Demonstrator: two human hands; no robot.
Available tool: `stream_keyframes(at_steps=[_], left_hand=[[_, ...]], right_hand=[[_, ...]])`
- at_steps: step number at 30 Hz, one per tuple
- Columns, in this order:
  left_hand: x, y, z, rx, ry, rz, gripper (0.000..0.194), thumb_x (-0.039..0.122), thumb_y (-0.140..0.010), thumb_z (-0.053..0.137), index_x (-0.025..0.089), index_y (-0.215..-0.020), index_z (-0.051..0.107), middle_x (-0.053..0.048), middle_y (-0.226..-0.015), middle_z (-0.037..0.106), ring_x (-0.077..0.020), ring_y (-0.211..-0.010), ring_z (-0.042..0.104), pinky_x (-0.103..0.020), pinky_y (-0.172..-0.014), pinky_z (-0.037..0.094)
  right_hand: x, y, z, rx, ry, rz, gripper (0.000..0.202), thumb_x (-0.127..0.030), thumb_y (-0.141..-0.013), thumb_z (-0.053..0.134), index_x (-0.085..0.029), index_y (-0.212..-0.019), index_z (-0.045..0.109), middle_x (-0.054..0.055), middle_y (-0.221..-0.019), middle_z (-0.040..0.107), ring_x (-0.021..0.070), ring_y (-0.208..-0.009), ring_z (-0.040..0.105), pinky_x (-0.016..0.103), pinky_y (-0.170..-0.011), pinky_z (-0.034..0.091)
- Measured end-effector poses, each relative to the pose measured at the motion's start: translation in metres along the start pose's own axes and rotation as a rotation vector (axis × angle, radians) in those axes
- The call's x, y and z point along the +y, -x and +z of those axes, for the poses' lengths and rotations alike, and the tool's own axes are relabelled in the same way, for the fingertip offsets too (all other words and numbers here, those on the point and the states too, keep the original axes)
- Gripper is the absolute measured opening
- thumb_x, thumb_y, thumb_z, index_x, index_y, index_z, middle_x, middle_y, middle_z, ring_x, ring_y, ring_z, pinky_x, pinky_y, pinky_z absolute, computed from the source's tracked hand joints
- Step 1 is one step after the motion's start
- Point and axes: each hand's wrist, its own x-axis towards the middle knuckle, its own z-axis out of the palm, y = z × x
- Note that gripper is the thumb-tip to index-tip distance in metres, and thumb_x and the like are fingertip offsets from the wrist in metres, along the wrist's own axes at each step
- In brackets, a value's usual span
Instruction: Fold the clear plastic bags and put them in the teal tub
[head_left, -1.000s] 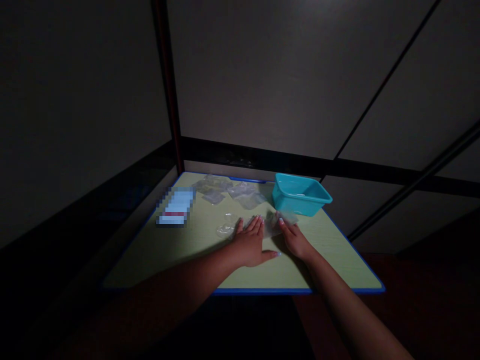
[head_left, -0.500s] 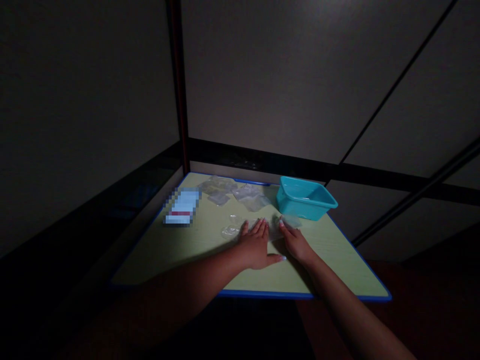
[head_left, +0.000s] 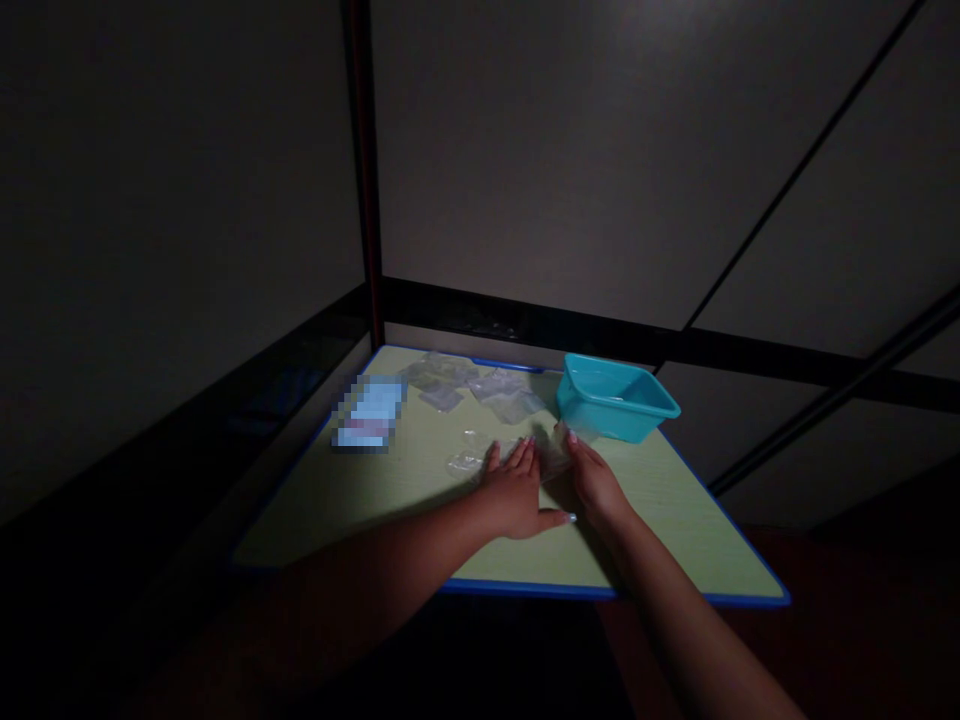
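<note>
At mid-table (head_left: 660, 520): one clear plastic bag (head_left: 553, 460). Left hand (head_left: 511, 498), fingers spread, palm down over it, presumably as an anchor; right hand (head_left: 598, 488), pinching its right end, apparently keeping the film taut. Far right: turquoise tub (head_left: 616, 415), upright, within easy reach. Far side: loose plastic bags (head_left: 510, 395), lying flat.

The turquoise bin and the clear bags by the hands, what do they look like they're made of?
The turquoise bin looks like smooth, slightly glossy molded plastic, judging by its even color and rolled rim. The clear bags look like thin, shiny plastic film: they are see-through, wrinkled and catch small highlights. The exact plastic can't be told.
</note>
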Motion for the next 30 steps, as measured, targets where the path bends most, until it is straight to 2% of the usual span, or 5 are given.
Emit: stream_keyframes(at_steps=[5, 11, 18, 25, 30], left_hand=[[0.001, 0.001, -0.001, -0.004, -0.011, 0.008, 0.098, 0.076, -0.077, 0.023, 0.005, -0.144, 0.015, -0.018, -0.150, 0.007, -0.0267, -0.140, -0.002, -0.055, -0.108, -0.002], [0.003, 0.003, -0.005, -0.018, -0.025, -0.003, 0.096, 0.075, -0.078, 0.025, 0.006, -0.144, 0.018, -0.018, -0.150, 0.012, -0.0266, -0.140, 0.000, -0.054, -0.109, 0.000], [0.000, -0.001, 0.001, -0.025, -0.040, 0.001, 0.097, 0.076, -0.077, 0.025, 0.007, -0.144, 0.016, -0.018, -0.150, 0.012, -0.0280, -0.140, 0.001, -0.054, -0.109, -0.001], [0.000, -0.001, -0.002, -0.051, -0.013, 0.028, 0.094, 0.071, -0.079, 0.032, 0.011, -0.146, 0.006, -0.016, -0.152, 0.007, -0.0265, -0.140, -0.003, -0.058, -0.107, -0.003], [0.002, 0.000, -0.004, -0.053, -0.012, 0.018, 0.091, 0.067, -0.079, 0.034, 0.013, -0.146, 0.006, -0.014, -0.152, 0.006, -0.0260, -0.140, -0.003, -0.058, -0.107, -0.004]], right_hand=[[-0.004, 0.003, 0.006, 0.018, -0.019, 0.003, 0.043, -0.052, -0.081, 0.053, -0.022, -0.110, 0.063, 0.006, -0.119, 0.063, 0.0230, -0.116, 0.053, 0.041, -0.106, 0.033], [-0.006, 0.003, 0.005, 0.020, 0.076, -0.017, 0.052, -0.056, -0.081, 0.050, -0.024, -0.121, 0.056, 0.004, -0.137, 0.047, 0.0211, -0.129, 0.039, 0.043, -0.110, 0.023], [-0.011, 0.009, 0.020, 0.058, 0.124, -0.034, 0.059, -0.064, -0.075, 0.051, -0.022, -0.116, 0.059, 0.005, -0.130, 0.054, 0.0229, -0.125, 0.043, 0.041, -0.110, 0.024], [-0.019, 0.016, 0.039, 0.024, 0.040, -0.001, 0.049, -0.065, -0.076, 0.049, -0.022, -0.092, 0.065, 0.006, -0.089, 0.070, 0.0244, -0.111, 0.055, 0.038, -0.093, 0.045], [-0.011, 0.007, 0.037, 0.097, -0.038, 0.009, 0.046, -0.058, -0.077, 0.053, -0.024, -0.105, 0.063, 0.005, -0.113, 0.065, 0.0218, -0.121, 0.048, 0.042, -0.105, 0.033]])
